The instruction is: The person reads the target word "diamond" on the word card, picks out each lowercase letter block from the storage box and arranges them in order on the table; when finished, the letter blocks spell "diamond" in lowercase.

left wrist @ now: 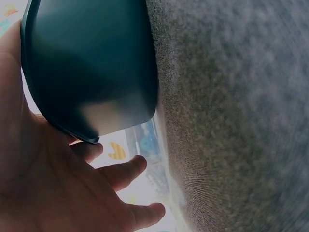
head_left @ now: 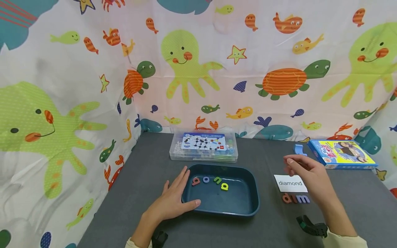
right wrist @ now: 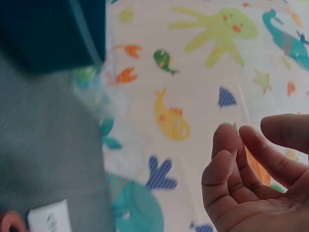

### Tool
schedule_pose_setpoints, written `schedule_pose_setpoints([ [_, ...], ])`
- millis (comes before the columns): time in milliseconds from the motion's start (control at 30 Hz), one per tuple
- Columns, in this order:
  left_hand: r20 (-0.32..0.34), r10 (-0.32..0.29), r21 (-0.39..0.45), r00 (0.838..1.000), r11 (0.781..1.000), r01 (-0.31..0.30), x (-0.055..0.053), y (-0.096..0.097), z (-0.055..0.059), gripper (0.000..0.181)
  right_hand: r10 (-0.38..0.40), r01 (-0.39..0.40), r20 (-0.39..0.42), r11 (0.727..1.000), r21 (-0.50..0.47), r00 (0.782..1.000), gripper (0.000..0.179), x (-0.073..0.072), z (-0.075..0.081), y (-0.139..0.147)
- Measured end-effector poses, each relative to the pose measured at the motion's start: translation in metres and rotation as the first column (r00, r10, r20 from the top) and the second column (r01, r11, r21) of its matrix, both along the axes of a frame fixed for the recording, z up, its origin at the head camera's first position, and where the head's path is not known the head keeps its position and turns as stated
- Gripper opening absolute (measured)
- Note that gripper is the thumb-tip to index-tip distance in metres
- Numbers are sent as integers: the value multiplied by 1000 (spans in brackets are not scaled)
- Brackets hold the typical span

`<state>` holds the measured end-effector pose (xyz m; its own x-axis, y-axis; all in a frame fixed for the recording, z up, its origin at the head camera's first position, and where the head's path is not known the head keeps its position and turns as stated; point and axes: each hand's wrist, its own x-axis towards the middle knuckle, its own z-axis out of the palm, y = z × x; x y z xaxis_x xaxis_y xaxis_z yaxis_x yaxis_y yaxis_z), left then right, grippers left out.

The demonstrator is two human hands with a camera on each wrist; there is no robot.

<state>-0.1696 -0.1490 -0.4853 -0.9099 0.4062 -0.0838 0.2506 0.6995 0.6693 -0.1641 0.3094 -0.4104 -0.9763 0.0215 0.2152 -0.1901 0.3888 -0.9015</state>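
Spread, straight fingers (head_left: pixel 180 180) on the left hand (head_left: pixel 172 201), laid along the outside of the left rim of the dark blue plastic tray (head_left: pixel 227 208), with the thumb over the rim at the near left corner. On the right hand (head_left: pixel 310 172), empty fingers loosely curled, with a gap to the thumb in the right wrist view. Raised over the counter (head_left: pixel 266 229), partly in front of the far right corner of the white "diamond" word card (head_left: pixel 290 183).

Inside the tray, towards the far left, four loose toy letters: a red letter (head_left: pixel 196 181) leftmost, then a bluish "o" (head_left: pixel 206 179), a green "n" (head_left: pixel 217 180), and a yellow "a" (head_left: pixel 224 186) a little nearer. Just on the near side of the card, in a row from left to right, an orange-brown "d" (head_left: pixel 286 198), a reddish "i" (head_left: pixel 294 198) and a purple "m" (head_left: pixel 302 199).

Beyond the tray, a clear plastic molecular model case (head_left: pixel 203 155). At far right, a blue-and-yellow flat box (head_left: pixel 342 155), with a small blue piece (head_left: pixel 299 149) just left of it. Behind everything, a sea-animal curtain (head_left: pixel 214 113).
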Motion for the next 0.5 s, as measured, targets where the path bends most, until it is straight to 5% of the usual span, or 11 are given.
schedule_pose_setpoints([
  [267,1,-2,-10,1000,1000,2,-2,-1,0,106,133,-140,-169,990,-32,977,30,-14,16,-42],
  [500,9,-6,-6,1000,1000,6,-1,-1,-2,106,264,-284,-200,956,-77,943,30,-30,22,-79],
])
